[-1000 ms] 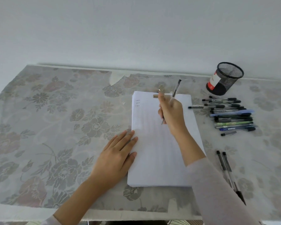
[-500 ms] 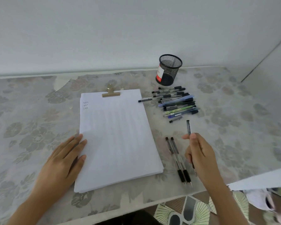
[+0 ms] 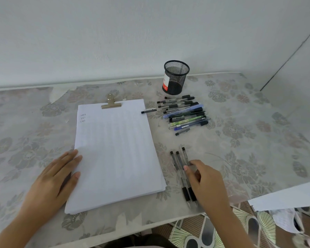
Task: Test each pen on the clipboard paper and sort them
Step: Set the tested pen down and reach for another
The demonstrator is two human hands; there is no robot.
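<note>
A white paper stack (image 3: 115, 149) sits on a clipboard under a brass clip (image 3: 111, 104), with three small written marks (image 3: 83, 118) at its top left. My left hand (image 3: 55, 179) lies flat on the paper's left edge. To the right of the paper, two grey pens (image 3: 176, 163) lie side by side on the table. A third grey pen (image 3: 185, 154) lies next to them, its lower end pinched in my right hand (image 3: 206, 181). A pile of several mixed pens (image 3: 184, 113) lies further back.
A black mesh pen cup (image 3: 175, 77) stands behind the pile near the wall. The floral tablecloth (image 3: 249, 140) covers the table, whose front edge runs just below my right hand. A white sheet (image 3: 284, 197) juts in at the lower right above a patterned floor.
My right hand carried the pen from above the paper down and to the right, and lowered it beside the two grey pens. My left hand stayed on the paper.
</note>
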